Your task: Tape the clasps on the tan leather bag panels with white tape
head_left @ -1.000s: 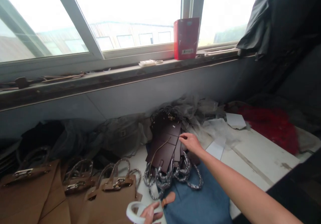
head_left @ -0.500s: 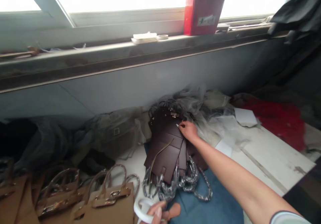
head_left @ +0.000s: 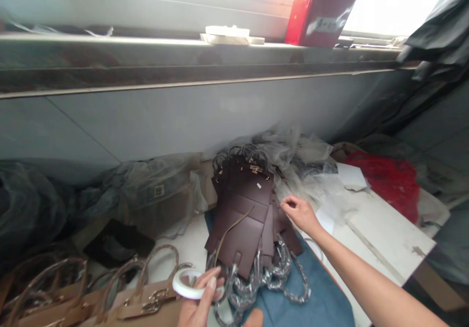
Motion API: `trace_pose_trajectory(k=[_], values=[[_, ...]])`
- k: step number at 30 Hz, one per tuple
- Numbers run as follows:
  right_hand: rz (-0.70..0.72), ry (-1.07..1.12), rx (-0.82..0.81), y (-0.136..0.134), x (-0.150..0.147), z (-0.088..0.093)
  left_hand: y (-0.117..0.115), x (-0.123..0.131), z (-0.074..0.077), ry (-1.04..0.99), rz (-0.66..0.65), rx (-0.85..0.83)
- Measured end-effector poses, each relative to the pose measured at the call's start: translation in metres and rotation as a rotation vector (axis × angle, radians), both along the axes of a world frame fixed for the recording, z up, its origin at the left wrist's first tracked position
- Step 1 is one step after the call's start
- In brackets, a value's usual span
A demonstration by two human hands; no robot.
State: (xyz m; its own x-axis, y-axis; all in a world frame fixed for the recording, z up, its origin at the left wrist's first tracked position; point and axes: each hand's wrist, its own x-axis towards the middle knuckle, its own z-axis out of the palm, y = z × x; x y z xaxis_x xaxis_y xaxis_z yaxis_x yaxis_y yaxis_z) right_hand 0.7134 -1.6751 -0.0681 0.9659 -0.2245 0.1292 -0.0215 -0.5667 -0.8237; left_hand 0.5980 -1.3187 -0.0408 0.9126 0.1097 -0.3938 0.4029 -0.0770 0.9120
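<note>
My left hand (head_left: 201,300) grips a roll of white tape (head_left: 185,290) at the lower middle, its fingers reaching through and round the ring. Just right of the brown panels, my right hand (head_left: 301,214) hovers with curled fingers, and nothing shows in them. Between the hands lies a pile of dark brown leather bag panels (head_left: 242,229) with plastic-wrapped handles (head_left: 249,288) and gold-coloured fittings. One small white strip (head_left: 259,185) sits on the upper panel. A thin olive cord (head_left: 232,225) lies across the pile.
Tan handbags (head_left: 142,297) stand at the lower left. Behind them are plastic-covered bags (head_left: 157,195). Blue cloth (head_left: 308,288) lies under the pile, white board (head_left: 388,234) and red plastic (head_left: 388,175) to the right. A red box (head_left: 322,11) stands on the window sill.
My right hand has come off the upper panel and moved right and down, leaving the white strip there. My left hand with the tape roll has moved left and up. The view has shifted.
</note>
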Motion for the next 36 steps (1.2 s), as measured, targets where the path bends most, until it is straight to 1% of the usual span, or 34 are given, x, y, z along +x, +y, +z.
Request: trace_pose_trajectory(k=[2,3,5,8,10,12,15,18,20,22,23,24,25,26,27,28,29,30,31,32,33,34,36], values=[[-0.019,0.005,0.002,-0.006,-0.011,-0.001,0.004,0.023,-0.003,-0.073,-0.030,0.062],[-0.033,-0.014,-0.017,-0.006,-0.010,0.000,0.005,0.035,-0.006,-0.131,-0.040,0.114],[-0.050,-0.076,-0.086,0.004,0.004,0.001,0.004,0.062,-0.015,-0.263,-0.043,0.229],[-0.066,-0.124,-0.229,0.027,0.041,0.003,-0.002,0.099,-0.027,-0.372,-0.028,0.329],[-0.087,-0.101,-0.295,0.040,0.063,0.002,-0.006,0.120,-0.033,-0.387,-0.023,0.360],[-0.105,-0.086,-0.323,0.047,0.078,-0.002,-0.011,0.137,-0.037,-0.396,-0.039,0.381],[-0.089,-0.113,-0.316,0.051,0.091,-0.008,-0.017,0.159,-0.043,-0.397,-0.091,0.400],[-0.040,-0.119,-0.253,0.049,0.095,-0.005,-0.023,0.176,-0.048,-0.353,-0.136,0.418],[0.010,-0.124,-0.170,0.040,0.085,0.000,-0.027,0.185,-0.051,-0.311,-0.155,0.434],[0.090,-0.104,-0.088,0.017,0.057,0.003,-0.028,0.192,-0.053,-0.281,-0.162,0.445],[0.142,-0.056,-0.063,0.000,0.035,0.001,-0.028,0.195,-0.054,-0.273,-0.163,0.447],[0.214,0.036,-0.052,-0.020,0.008,-0.003,-0.028,0.198,-0.054,-0.269,-0.163,0.451],[0.310,0.194,-0.066,-0.043,-0.022,-0.010,-0.027,0.201,-0.055,-0.267,-0.163,0.457],[0.393,0.374,-0.103,-0.068,-0.054,-0.018,-0.026,0.204,-0.056,-0.265,-0.164,0.463],[0.428,0.536,-0.176,-0.092,-0.085,-0.026,-0.026,0.207,-0.057,-0.262,-0.162,0.467],[0.408,0.642,-0.304,-0.114,-0.113,-0.034,-0.025,0.210,-0.058,-0.256,-0.157,0.464],[0.333,0.686,-0.428,-0.133,-0.135,-0.040,-0.025,0.212,-0.059,-0.247,-0.150,0.458],[0.303,0.678,-0.470,-0.146,-0.150,-0.045,-0.026,0.213,-0.061,-0.238,-0.140,0.447],[0.268,0.644,-0.475,-0.152,-0.156,-0.047,-0.027,0.214,-0.063,-0.230,-0.131,0.434],[0.228,0.586,-0.436,-0.151,-0.155,-0.047,-0.029,0.214,-0.064,-0.223,-0.123,0.422],[0.183,0.512,-0.361,-0.143,-0.145,-0.047,-0.031,0.214,-0.065,-0.219,-0.117,0.411],[0.125,0.431,-0.269,-0.130,-0.130,-0.045,-0.033,0.214,-0.065,-0.217,-0.111,0.401],[-0.016,0.268,-0.075,-0.093,-0.085,-0.044,-0.037,0.212,-0.064,-0.216,-0.097,0.376]])
